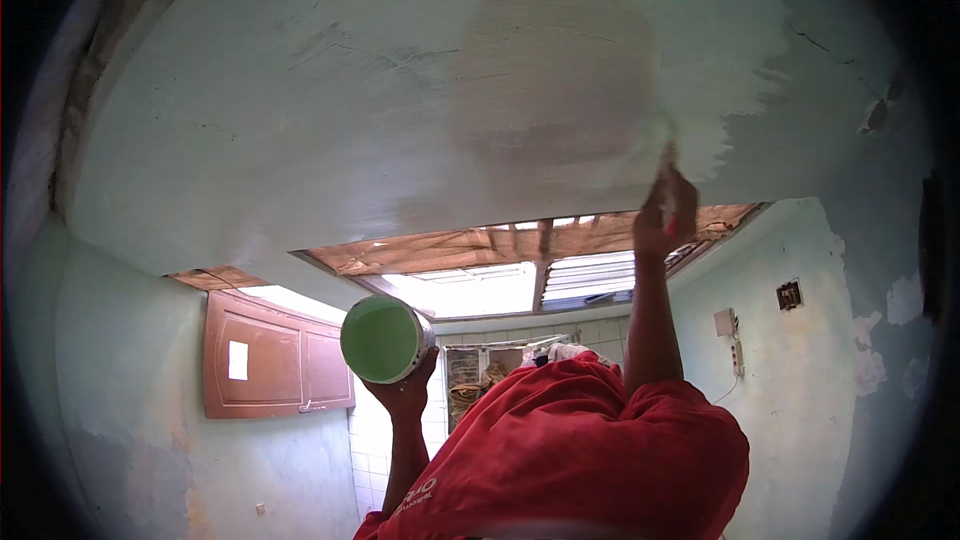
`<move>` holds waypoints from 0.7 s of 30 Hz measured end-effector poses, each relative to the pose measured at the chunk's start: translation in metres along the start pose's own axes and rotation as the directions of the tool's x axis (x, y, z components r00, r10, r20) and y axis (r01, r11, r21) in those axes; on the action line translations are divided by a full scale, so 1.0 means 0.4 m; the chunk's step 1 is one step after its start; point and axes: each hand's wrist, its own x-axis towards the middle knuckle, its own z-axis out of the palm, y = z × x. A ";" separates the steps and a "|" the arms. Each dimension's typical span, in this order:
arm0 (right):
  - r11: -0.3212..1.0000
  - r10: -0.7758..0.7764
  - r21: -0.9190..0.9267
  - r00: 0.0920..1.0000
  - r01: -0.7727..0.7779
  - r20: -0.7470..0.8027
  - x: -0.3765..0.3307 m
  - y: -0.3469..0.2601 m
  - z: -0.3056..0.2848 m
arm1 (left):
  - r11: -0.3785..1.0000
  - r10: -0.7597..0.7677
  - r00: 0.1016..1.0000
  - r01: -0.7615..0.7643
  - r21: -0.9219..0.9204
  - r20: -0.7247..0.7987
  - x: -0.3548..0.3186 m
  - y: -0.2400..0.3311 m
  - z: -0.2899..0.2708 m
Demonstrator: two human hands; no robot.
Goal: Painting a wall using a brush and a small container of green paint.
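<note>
- Near the lower right edge of the pale green overhead surface, the right hand is raised, its grip clamped on a slim tool blurred at the tip; whether the tip touches the surface, I cannot tell.
- Just left of that tip lies a darker, brownish patch.
- Below the surface's lower edge, the left hand has its grip clamped on a white bucket, tilted so its green contents show.
- Left of the bucket hangs a reddish-brown cupboard.
</note>
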 end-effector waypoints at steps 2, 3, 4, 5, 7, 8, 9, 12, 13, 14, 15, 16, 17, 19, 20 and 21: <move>0.999 0.015 -0.036 0.995 -0.018 -0.099 0.005 -0.001 -0.003 | 0.995 -0.059 0.998 0.057 -0.077 -0.023 -0.006 -0.004 -0.002; 0.995 -0.034 -0.094 0.991 0.023 -0.126 0.001 -0.005 0.006 | 0.995 -0.053 0.998 0.051 -0.080 -0.023 -0.001 -0.006 0.003; 0.999 0.018 -0.041 0.997 -0.021 -0.079 -0.030 -0.021 0.041 | 0.990 -0.070 0.997 0.069 -0.126 -0.010 0.004 -0.009 0.013; 0.997 0.072 0.010 0.997 -0.072 -0.027 -0.094 -0.051 0.091 | 0.982 -0.089 0.996 0.088 -0.167 0.002 0.003 -0.009 0.016; 0.941 0.327 0.003 0.910 -0.338 0.255 -0.269 -0.127 0.184 | 0.986 -0.083 0.996 0.086 -0.139 0.026 0.005 0.011 0.017; 0.846 0.466 -0.002 0.739 -0.533 0.487 -0.287 -0.239 0.201 | 0.990 -0.083 0.996 0.086 -0.109 0.040 0.007 0.012 0.016; 0.658 0.491 0.183 0.601 -0.730 0.631 -0.298 -0.332 0.229 | 0.991 -0.078 0.996 0.081 -0.102 0.037 0.010 0.008 0.017; 0.870 -0.165 0.489 0.893 -0.069 0.419 -0.334 -0.468 0.294 | 0.996 -0.019 0.999 0.016 -0.091 -0.032 0.002 0.022 0.028; 0.841 -0.209 0.539 0.891 -0.047 0.403 -0.321 -0.492 0.294 | 0.996 -0.022 0.999 0.020 -0.084 -0.027 -0.003 0.022 0.023; 0.839 -0.204 0.540 0.876 -0.075 0.438 -0.304 -0.493 0.289 | 0.998 -0.019 1.000 0.019 -0.066 0.001 0.004 0.018 0.022; 0.837 -0.199 0.538 0.858 -0.102 0.474 -0.294 -0.482 0.283 | 0.999 -0.018 0.999 0.019 -0.050 0.030 0.011 0.015 0.022; 0.841 -0.190 0.530 0.858 -0.108 0.477 -0.297 -0.446 0.274 | 0.999 -0.017 0.999 0.019 -0.048 0.033 0.014 0.013 0.022; 0.844 -0.185 0.524 0.855 -0.114 0.484 -0.307 -0.390 0.252 | 0.998 -0.024 0.999 0.025 -0.049 0.024 0.008 0.016 0.021; 0.932 0.073 0.280 0.879 -0.228 0.472 -0.245 -0.244 0.195 | 0.998 -0.036 0.999 0.036 -0.052 0.003 0.003 0.020 0.016; 0.923 0.085 0.321 0.928 -0.210 0.363 -0.175 -0.195 0.143 | 1.000 -0.009 1.000 0.009 -0.012 0.003 -0.001 0.022 0.011; 0.973 0.017 0.216 0.964 -0.077 0.267 -0.162 -0.114 0.114 | 0.999 0.022 1.000 -0.022 0.024 0.010 0.001 0.021 0.010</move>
